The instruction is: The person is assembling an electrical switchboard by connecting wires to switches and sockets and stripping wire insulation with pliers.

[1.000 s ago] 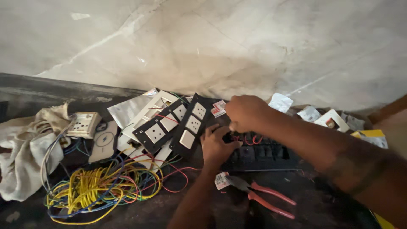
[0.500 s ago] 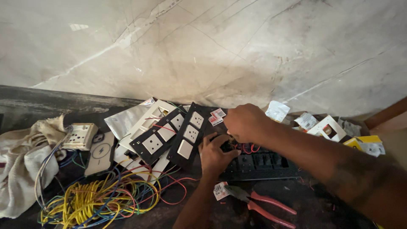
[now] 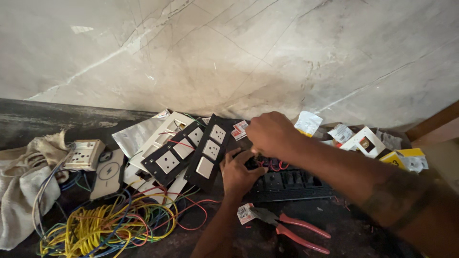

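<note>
A black switch plate (image 3: 291, 184) lies on the dark floor by the wall, back side up, with red wires showing in it. My left hand (image 3: 239, 173) rests on its left end and holds it down. My right hand (image 3: 271, 134) is closed in a fist over the plate's upper edge, fingers pinched at the red wires; what it grips is hidden. Just left, two black plates (image 3: 210, 152) with white sockets and switches lean against each other.
Red-handled pliers (image 3: 287, 228) lie in front of the plate. A tangle of yellow, green and red wire (image 3: 105, 227) lies at the left with a white cloth (image 3: 21, 191), a white socket box (image 3: 85, 154) and small opened packets (image 3: 366, 141) along the wall.
The view has shifted slightly. My two hands stay on the black plate, with the right fist moving a little over its upper edge.
</note>
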